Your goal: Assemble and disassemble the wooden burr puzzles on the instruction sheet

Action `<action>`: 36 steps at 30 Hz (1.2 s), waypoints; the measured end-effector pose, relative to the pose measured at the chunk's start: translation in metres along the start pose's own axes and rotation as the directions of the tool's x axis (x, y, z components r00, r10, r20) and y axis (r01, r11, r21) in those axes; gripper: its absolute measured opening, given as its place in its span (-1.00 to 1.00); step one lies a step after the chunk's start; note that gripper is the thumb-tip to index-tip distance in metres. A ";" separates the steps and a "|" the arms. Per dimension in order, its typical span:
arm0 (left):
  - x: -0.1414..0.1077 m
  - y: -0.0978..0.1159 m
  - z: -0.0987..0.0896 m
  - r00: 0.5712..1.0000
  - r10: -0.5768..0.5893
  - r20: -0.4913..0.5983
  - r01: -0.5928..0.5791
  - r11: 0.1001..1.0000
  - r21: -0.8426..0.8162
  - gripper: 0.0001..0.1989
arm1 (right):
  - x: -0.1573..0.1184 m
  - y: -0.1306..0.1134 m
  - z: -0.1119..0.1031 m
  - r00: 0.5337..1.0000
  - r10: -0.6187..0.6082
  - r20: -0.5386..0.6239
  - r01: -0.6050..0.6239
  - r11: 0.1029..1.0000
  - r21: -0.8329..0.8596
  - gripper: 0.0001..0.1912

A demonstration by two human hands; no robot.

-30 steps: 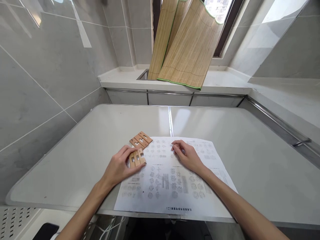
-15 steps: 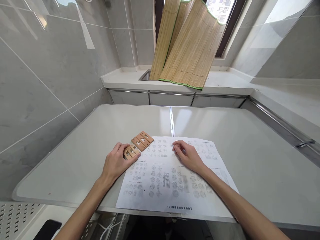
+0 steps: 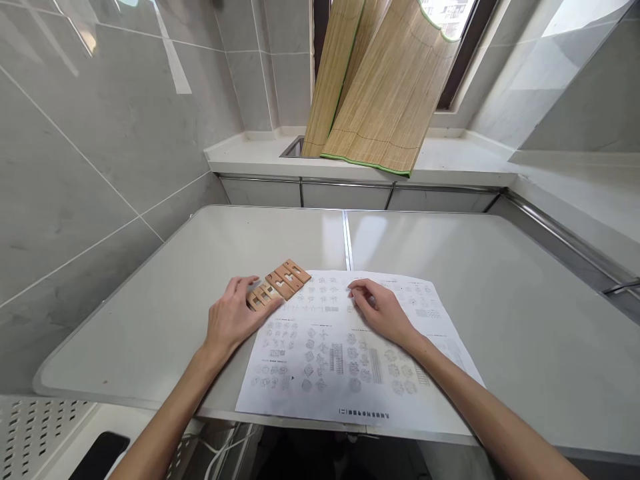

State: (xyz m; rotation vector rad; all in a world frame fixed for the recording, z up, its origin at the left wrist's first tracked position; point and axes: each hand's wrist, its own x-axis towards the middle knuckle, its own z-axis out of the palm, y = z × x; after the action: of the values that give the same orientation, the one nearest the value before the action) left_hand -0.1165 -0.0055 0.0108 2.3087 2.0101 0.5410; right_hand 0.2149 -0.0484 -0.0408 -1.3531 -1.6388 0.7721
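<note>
My left hand (image 3: 233, 313) lies at the left edge of the printed sheet, its thumb along the near side of several light wooden puzzle pieces (image 3: 263, 295) with cut-out slots. Its index finger is stretched out above their far side, apart from them. Directly beyond, touching or nearly touching, is a row of darker wooden puzzle pieces (image 3: 289, 278) with shaped holes. My right hand (image 3: 380, 308) rests on the paper sheet (image 3: 320, 400), fingers curled in, nothing visible in them. Small line diagrams cover the sheet, with its heading at the near edge.
A white folding table (image 3: 150, 320) with a centre seam (image 3: 347, 240) carries everything. Behind it a bamboo mat (image 3: 385, 100) hangs over a white ledge (image 3: 250, 152). Tiled walls stand left and right. A black phone (image 3: 100, 457) lies at the lower left, near white cables (image 3: 220, 453).
The light pieces have slid up against the darker row, closing the small gap. My left index finger has straightened away from them. My right hand stays on the sheet; the view has shifted slightly.
</note>
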 end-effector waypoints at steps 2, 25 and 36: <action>0.007 0.003 -0.006 0.996 -0.057 -0.067 0.054 0.998 -0.038 -0.31 | 0.000 -0.001 0.000 1.000 -0.008 -0.019 0.007 1.000 -0.014 -0.77; 0.014 0.099 0.056 0.651 0.752 0.104 -0.698 0.647 -0.308 -0.82 | 0.004 -0.003 -0.002 0.999 -0.027 -0.046 0.026 0.999 -0.037 -0.81; 0.012 0.099 0.060 0.671 0.735 0.097 -0.672 0.658 -0.340 -0.87 | 0.004 -0.005 -0.003 0.999 0.002 -0.047 -0.004 0.999 -0.039 -0.81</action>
State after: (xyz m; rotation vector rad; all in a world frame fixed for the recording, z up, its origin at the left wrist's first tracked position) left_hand -0.0038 0.0023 -0.0181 2.7406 0.7834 0.4939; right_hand 0.2150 -0.0463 -0.0344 -1.3914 -1.6228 0.7076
